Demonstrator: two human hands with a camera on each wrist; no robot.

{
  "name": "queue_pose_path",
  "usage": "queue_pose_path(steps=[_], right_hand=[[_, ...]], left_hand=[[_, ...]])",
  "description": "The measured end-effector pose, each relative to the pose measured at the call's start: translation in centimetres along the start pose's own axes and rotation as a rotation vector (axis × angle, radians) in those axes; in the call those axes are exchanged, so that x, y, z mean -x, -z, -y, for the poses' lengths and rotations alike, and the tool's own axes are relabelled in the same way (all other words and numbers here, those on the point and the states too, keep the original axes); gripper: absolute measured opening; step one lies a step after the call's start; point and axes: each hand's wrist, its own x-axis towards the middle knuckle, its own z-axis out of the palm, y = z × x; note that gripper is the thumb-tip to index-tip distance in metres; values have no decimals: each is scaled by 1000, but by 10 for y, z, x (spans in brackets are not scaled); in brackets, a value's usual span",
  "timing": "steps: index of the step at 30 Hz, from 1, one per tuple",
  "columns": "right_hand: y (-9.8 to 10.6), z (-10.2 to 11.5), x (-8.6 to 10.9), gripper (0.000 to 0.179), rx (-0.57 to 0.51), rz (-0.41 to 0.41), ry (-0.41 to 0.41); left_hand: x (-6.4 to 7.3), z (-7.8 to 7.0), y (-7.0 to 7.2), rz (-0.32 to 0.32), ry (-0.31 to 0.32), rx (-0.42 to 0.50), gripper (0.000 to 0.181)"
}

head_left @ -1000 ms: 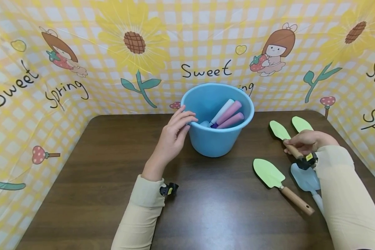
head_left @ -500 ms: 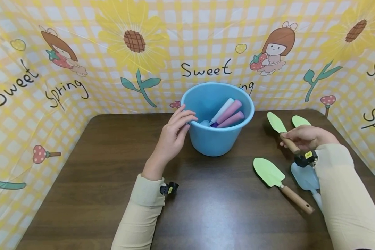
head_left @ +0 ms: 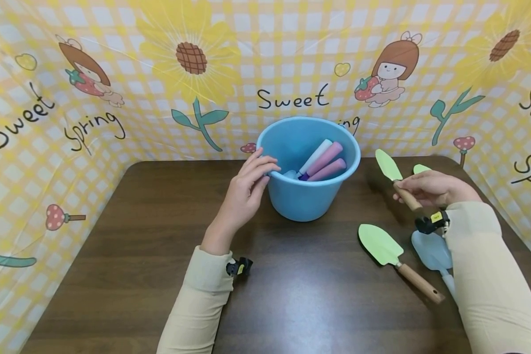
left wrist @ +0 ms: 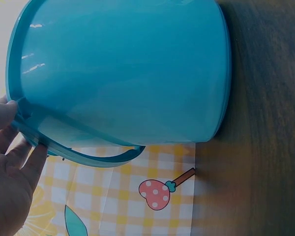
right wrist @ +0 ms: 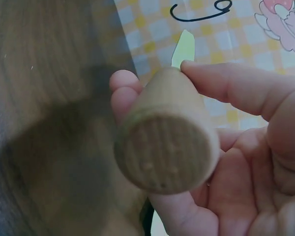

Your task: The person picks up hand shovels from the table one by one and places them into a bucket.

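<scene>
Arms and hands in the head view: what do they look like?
The left sleeve and right sleeve are plain, cream and cuffed. A small black box with a yellow mark sits at each wrist: left box, right box. The left hand and right hand show no gloves.

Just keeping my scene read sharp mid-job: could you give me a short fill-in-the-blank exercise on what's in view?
1. The right grip holds a green-bladed trowel by its handle, which is made of ____.
2. The left grip holds the rim of a bucket whose colour is ____.
3. Inside the bucket, ____ pinkish handles show beside one light blue handle.
4. In the head view, the loose green trowel lies to the ____ of the light blue shovel.

Missing words: wood; blue; two; left.
</scene>
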Motion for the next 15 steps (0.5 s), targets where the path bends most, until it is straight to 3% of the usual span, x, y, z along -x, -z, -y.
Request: queue_pose_path(steps=[15], right_hand=[[-11, 23, 9, 24, 6, -72, 81]], left_hand=[[0, 0, 0, -5, -6, 2, 24]])
